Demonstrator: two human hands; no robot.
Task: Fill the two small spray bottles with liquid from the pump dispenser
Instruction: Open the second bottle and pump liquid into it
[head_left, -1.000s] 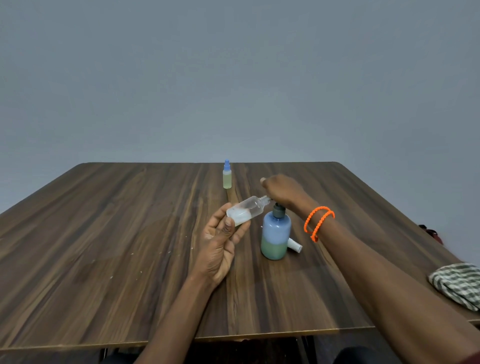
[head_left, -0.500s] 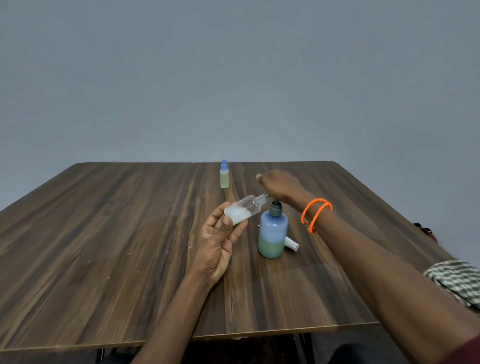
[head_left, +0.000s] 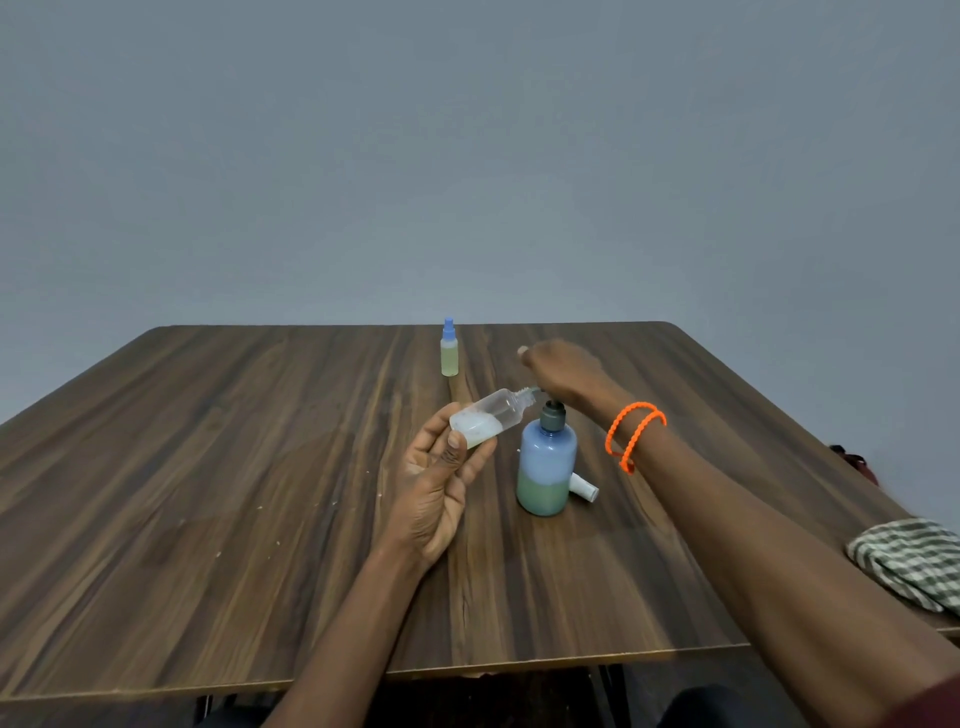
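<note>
My left hand (head_left: 436, 488) holds a clear small spray bottle (head_left: 491, 418) tilted, its open neck up against the pump's spout; white liquid lies in its lower end. The blue pump dispenser (head_left: 545, 467) stands upright at the table's middle, greenish liquid in its lower part. My right hand (head_left: 563, 371) rests on top of the dark pump head, fingers bent over it, and hides the head. A second small spray bottle (head_left: 449, 351) with a blue cap and yellowish liquid stands upright farther back.
A small white cap (head_left: 584, 488) lies on the wooden table (head_left: 208, 493) just right of the dispenser. A green checked cloth (head_left: 909, 561) lies at the right edge. Orange bracelets (head_left: 631, 431) circle my right wrist. A grey wall rises behind.
My right hand stays on the pump head and my left keeps the clear bottle at the spout. The view has shifted slightly; nothing else moved.
</note>
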